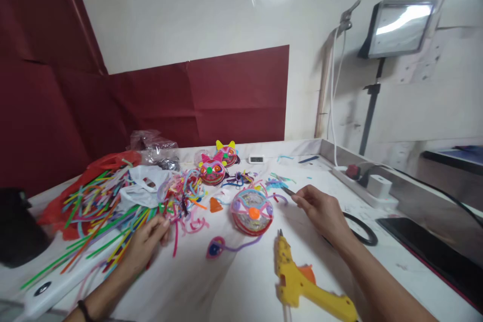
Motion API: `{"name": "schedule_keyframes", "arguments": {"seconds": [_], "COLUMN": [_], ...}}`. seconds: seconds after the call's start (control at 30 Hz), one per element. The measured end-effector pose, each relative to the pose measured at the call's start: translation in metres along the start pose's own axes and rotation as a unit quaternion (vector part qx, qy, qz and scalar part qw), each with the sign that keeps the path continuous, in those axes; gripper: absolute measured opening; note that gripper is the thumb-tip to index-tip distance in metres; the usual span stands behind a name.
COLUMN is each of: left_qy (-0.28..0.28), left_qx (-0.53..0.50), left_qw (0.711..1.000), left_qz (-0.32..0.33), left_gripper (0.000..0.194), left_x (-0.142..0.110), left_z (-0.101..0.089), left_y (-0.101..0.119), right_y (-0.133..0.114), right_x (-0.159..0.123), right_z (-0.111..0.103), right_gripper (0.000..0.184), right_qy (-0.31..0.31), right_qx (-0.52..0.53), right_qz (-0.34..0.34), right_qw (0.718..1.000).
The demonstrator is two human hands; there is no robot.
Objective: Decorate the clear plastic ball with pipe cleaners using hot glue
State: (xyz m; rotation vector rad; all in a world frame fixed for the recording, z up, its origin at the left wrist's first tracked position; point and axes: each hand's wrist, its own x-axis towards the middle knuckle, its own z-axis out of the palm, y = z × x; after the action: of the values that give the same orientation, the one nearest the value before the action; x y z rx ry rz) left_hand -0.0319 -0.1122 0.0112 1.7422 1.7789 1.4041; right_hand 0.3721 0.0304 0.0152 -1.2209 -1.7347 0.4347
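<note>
My right hand (320, 209) is closed around black-handled scissors (364, 229); a dark blade tip pokes out past the fingers and a handle loop shows behind the wrist. My left hand (151, 236) has its fingers pinched at the edge of a heap of pipe cleaners (184, 193); what they hold, if anything, is hidden. Between the hands sits a round craft face (252, 211) with purple eyes, an orange nose and a pink rim. In front of it lies a purple pipe-cleaner stem with a looped end (216, 248). Blue pieces (277, 182) lie near the blade tip.
A yellow glue gun (302, 287) lies in front of my right hand. Two finished-looking cat faces (212, 170) stand behind. A red bag (71, 216) of long pipe cleaners is on the left. A power strip (362, 188) and a phone-like black slab (433, 251) are right.
</note>
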Motion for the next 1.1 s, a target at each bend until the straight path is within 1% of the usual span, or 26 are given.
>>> {"name": "schedule_keyframes", "arguments": {"seconds": [0.13, 0.27, 0.37, 0.47, 0.6, 0.73, 0.8, 0.93, 1.1], "left_qy": [0.003, 0.01, 0.016, 0.018, 0.016, 0.024, 0.021, 0.008, -0.021], "left_qx": [0.042, 0.089, 0.118, 0.135, 0.143, 0.147, 0.149, 0.167, 0.215], "left_qw": [0.999, 0.996, 0.993, 0.991, 0.99, 0.989, 0.988, 0.986, 0.976], "left_qz": [-0.007, -0.016, -0.019, -0.019, -0.008, -0.016, -0.022, -0.022, -0.006], "left_gripper": [0.053, 0.05, 0.045, 0.035, 0.027, 0.024, 0.024, 0.017, 0.014], "left_x": [-0.021, -0.035, -0.039, -0.036, -0.021, -0.003, 0.003, 0.0, -0.008], "left_z": [-0.01, -0.018, -0.019, -0.017, -0.014, -0.015, -0.015, -0.008, 0.0], "left_y": [-0.007, -0.011, -0.011, -0.009, -0.008, -0.016, -0.021, -0.026, -0.018], "right_y": [0.0, 0.003, 0.003, 0.003, 0.003, 0.007, 0.009, 0.006, -0.002], "right_x": [-0.002, -0.004, -0.006, -0.008, -0.008, -0.007, -0.006, -0.006, -0.008], "right_z": [0.003, 0.006, 0.008, 0.011, 0.015, 0.016, 0.016, 0.015, 0.016], "right_gripper": [0.032, 0.035, 0.037, 0.039, 0.043, 0.047, 0.046, 0.035, 0.034], "right_qy": [-0.018, -0.03, -0.038, -0.043, -0.041, -0.045, -0.05, -0.066, -0.08], "right_qx": [-0.001, -0.007, -0.015, -0.024, -0.031, -0.037, -0.042, -0.056, -0.059], "right_qz": [0.011, 0.017, 0.018, 0.017, 0.014, 0.016, 0.022, 0.032, 0.045], "right_qw": [1.0, 0.999, 0.999, 0.999, 0.999, 0.998, 0.998, 0.996, 0.994]}}
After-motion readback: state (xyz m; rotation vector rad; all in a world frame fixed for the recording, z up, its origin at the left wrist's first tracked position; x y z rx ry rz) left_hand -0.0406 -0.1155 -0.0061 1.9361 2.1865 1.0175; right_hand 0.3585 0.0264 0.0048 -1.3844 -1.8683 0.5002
